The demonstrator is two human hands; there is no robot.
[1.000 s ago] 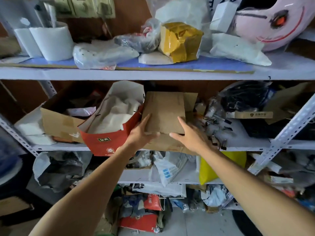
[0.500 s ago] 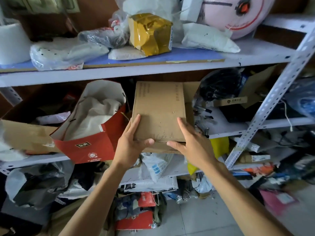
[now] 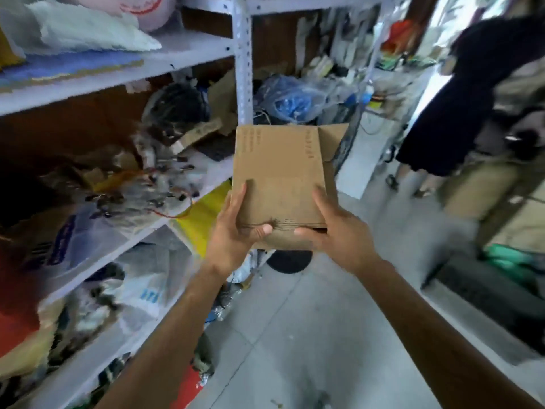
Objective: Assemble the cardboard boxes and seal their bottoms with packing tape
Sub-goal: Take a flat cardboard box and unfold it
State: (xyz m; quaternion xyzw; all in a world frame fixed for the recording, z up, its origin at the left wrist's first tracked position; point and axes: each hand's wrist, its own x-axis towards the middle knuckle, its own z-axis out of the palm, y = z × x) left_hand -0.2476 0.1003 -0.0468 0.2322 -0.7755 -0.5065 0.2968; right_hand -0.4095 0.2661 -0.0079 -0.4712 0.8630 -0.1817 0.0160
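Observation:
A flattened brown cardboard box (image 3: 278,172) is held up in front of me, clear of the shelves, with its flaps folded flat and faint print on its face. My left hand (image 3: 236,231) grips its lower left edge, thumb on top. My right hand (image 3: 330,228) grips the lower right edge the same way. A second flat sheet seems to lie under the top one; I cannot tell how many pieces there are. No packing tape is in view.
A white metal shelf rack (image 3: 243,69) crammed with bags and clutter fills the left. A person in dark clothing (image 3: 460,98) stands at the right, by a bright doorway. Grey concrete floor (image 3: 309,335) stretches below; a dark round object (image 3: 290,261) lies under the box.
Both hands pulled the flat cardboard off the middle shelf and swung it to the right, away from the rack. My view turned right, bringing the aisle and the person into sight.

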